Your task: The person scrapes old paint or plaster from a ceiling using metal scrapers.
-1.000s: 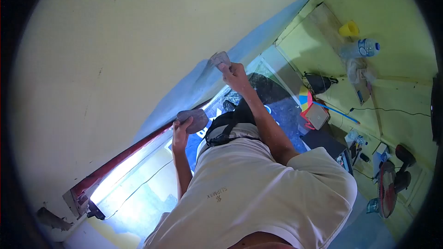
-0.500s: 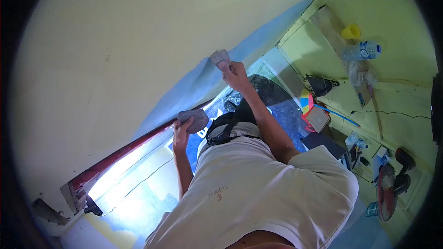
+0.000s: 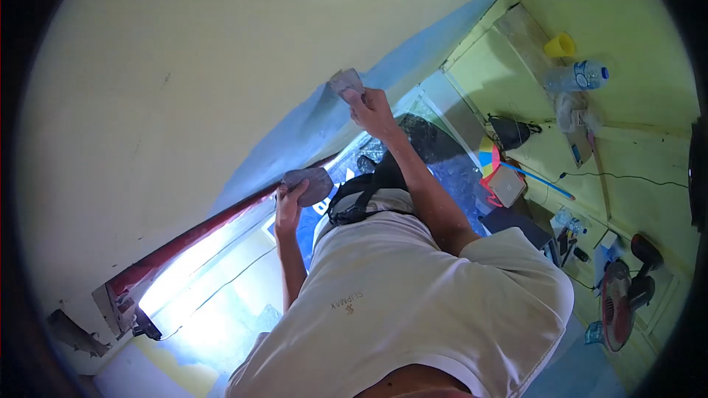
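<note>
My right hand [image 3: 372,112] grips a flat, greyish scraper [image 3: 346,82] between thumb and fingers. Its far edge meets the wall [image 3: 221,51] where a cream surface borders a blue patch [image 3: 295,133]. Lower and to the left, my left hand [image 3: 288,208] is closed on a flat, rounded grey plate [image 3: 312,186], thumb over its face. The plate is held in front of the wall's lower edge, near a dark red strip [image 3: 214,230]. The fingers behind both pieces are mostly hidden.
A bright lamp [image 3: 147,324] glares at lower left. On the right, a shelf board [image 3: 522,29] carries a yellow cup [image 3: 560,45] and a plastic bottle [image 3: 577,76]. A fan [image 3: 616,306] stands at lower right, with cables and a dark bag [image 3: 510,133] nearby.
My right hand and the scraper have shifted slightly up and left along the wall. My left hand, with the grey plate, stays almost in place.
</note>
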Demonstrator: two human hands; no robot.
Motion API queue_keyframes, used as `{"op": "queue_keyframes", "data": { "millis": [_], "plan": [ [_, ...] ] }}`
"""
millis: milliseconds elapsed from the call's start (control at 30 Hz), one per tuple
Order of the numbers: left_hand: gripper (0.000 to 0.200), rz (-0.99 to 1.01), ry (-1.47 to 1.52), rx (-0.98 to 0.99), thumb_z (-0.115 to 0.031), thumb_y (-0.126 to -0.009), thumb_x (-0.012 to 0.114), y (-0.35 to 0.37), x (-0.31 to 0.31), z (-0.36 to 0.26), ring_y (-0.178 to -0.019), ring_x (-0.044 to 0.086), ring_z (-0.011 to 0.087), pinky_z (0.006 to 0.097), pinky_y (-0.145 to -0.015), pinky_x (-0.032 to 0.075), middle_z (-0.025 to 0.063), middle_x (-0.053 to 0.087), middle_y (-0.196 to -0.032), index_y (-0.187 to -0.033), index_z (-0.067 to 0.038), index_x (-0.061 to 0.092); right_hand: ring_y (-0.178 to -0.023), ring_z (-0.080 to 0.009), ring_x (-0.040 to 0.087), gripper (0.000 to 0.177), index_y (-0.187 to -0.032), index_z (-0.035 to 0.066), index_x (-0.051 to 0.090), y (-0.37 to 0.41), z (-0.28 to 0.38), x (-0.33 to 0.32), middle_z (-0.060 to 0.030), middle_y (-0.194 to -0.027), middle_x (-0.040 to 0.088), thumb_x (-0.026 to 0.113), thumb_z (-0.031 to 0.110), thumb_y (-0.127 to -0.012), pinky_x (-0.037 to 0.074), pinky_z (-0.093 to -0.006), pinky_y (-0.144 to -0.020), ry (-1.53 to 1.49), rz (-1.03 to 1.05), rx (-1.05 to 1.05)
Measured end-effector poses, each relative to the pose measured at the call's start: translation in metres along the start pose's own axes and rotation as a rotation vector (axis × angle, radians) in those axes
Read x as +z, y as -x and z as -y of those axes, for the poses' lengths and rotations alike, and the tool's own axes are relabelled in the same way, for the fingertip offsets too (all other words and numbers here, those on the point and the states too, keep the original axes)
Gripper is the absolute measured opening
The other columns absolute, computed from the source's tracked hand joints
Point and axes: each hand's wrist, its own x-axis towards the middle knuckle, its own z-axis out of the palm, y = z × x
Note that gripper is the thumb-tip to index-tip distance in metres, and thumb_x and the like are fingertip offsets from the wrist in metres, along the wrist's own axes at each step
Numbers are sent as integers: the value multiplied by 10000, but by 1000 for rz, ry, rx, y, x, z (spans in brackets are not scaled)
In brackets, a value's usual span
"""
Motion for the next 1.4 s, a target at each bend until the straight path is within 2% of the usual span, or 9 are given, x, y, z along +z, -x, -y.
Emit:
{"op": "queue_keyframes", "data": {
  "millis": [67,100,200,233,567,900,1133,1167,1400],
  "plan": [
    [185,8,-4,-13,-43,-835,676,3,-2,0,-887,674,214,342,-845,525,117,688,-982,-1009,16,659,-528,-50,387,506,-714,-16,599,-3,-5,0,43,-558,439,585,435,-944,315,-272,-444,-16,-7,-22],
    [185,5,-17,-4,-43,-836,675,1,-1,-1,-892,674,214,343,-847,525,116,688,-985,-1010,16,658,-529,-50,389,451,-755,-10,624,-8,-19,-13,51,-563,444,602,401,-941,315,-277,-445,201,-27,-46],
    [198,-12,-14,-9,-48,-834,678,6,2,-6,-907,667,212,346,-858,520,109,687,-996,-1019,19,656,-528,-56,397,458,-773,-9,639,-8,-61,-42,45,-564,453,596,417,-938,320,-286,-446,154,-119,-16],
    [204,-18,2,-9,-48,-834,679,5,0,-2,-907,666,211,346,-859,518,108,687,-998,-1025,20,654,-530,-56,401,480,-740,-10,620,-12,-72,-47,42,-562,453,591,427,-938,324,-285,-452,93,-110,68],
    [243,-26,-37,-28,-75,-840,689,0,-6,2,-903,663,206,345,-853,516,106,683,-1009,-1058,22,642,-539,-63,379,537,-661,3,557,-22,-60,-36,41,-545,416,583,465,-933,324,-287,-461,87,-46,59],
    [217,-28,-51,-29,-63,-829,690,-2,0,-6,-886,670,206,342,-817,528,106,689,-993,-1028,16,658,-547,-54,376,491,-802,-43,642,-20,-64,-42,39,-554,429,597,428,-935,319,-280,-462,152,-89,-21],
    [200,8,-36,-22,-61,-826,695,-9,-1,-5,-869,670,209,346,-831,524,97,688,-975,-1010,6,658,-532,-60,401,566,-653,5,561,-21,-48,-37,32,-546,443,579,500,-927,329,-278,-454,56,-54,49],
    [194,-20,-44,-34,-56,-824,698,-10,-2,-4,-860,669,213,349,-836,522,94,687,-955,-1004,5,658,-522,-65,402,602,-623,7,536,-27,-67,-40,31,-534,436,568,528,-923,328,-284,-447,19,-76,39],
    [216,7,-65,-75,-57,-824,703,-13,-6,-1,-899,661,208,346,-831,520,98,681,-990,-1022,6,648,-519,-77,406,615,-600,14,518,-21,-64,-44,16,-521,433,579,541,-911,334,-302,-445,65,-74,51]
  ]
}}
